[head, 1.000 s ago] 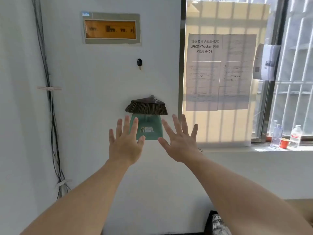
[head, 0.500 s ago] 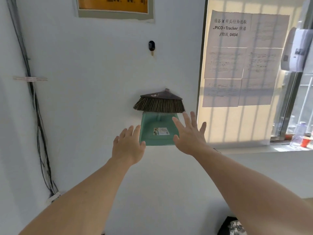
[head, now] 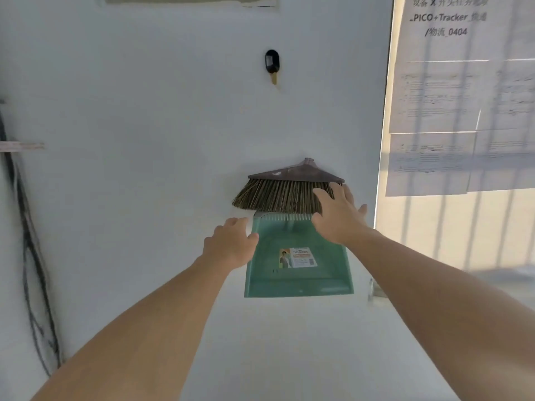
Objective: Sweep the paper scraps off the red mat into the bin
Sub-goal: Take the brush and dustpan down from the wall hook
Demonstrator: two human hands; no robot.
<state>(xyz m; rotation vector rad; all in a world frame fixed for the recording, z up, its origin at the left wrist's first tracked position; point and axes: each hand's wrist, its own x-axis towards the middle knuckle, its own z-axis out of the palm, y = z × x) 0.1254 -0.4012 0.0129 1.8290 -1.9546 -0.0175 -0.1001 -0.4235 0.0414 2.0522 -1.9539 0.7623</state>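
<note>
Right hand (head: 338, 218) over broom head (head: 278, 195) — bristles down, long axis roughly level.

Two bare forearms, unclothed as far as shown, bare left hand (head: 228, 246), bare right hand (head: 338, 218)

"PICO+Tracker" and "0404" on the taped paper sheet (head: 463, 82); dustpan sticker (head: 298, 257) print illegible.

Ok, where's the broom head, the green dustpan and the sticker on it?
broom head (head: 278, 196): head view, on the bristles.
green dustpan (head: 298, 282): head view, on the bare lower panel.
sticker (head: 298, 257): head view, on its middle.
</note>
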